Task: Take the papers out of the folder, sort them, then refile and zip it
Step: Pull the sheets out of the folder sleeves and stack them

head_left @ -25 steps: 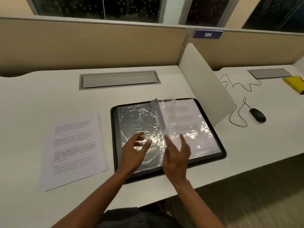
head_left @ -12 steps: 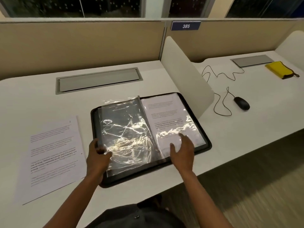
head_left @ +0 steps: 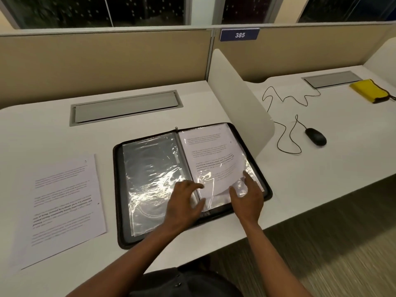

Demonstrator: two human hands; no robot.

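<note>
Head view: folder [head_left: 120, 189] lies open, sleeves seemingly crinkled, glaring.

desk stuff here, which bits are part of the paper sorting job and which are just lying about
Part of the job:
- folder, open on the desk
- sleeves, left side see-through
- page in the right sleeve
- loose papers left of the folder
- left hand and right hand at the folder's near edge

Just lying about:
- mouse with cable
- yellow pouch
- 385 sign
</note>
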